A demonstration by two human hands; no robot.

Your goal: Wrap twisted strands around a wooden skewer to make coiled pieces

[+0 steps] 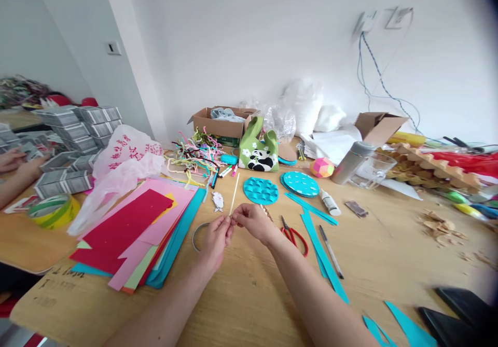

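Both my hands meet over the middle of the table, pinching the lower end of a thin pale wooden stick (235, 191). My left hand (218, 235) has its fingers closed round the stick's base. Against it, my right hand (252, 221) pinches at the same spot, with the fingertips partly hidden. Beside my left hand lies a grey ring (196, 237), perhaps a roll of tape. Just beyond are a small white paper cutout (218, 200) and a blue padded oval (260, 190). Red-handled scissors (298, 237) rest to the right of my right hand.
Coloured paper sheets (124, 227) are stacked at left, near a plastic bag (124, 155) and yellow tape (54, 211). A green panda bag (259, 150), pipe cleaners (198, 155) and a box (218, 124) stand behind. At right are a flask (353, 163), a glass (375, 169) and a pen (331, 251). Another person's hands (23, 165) are far left.
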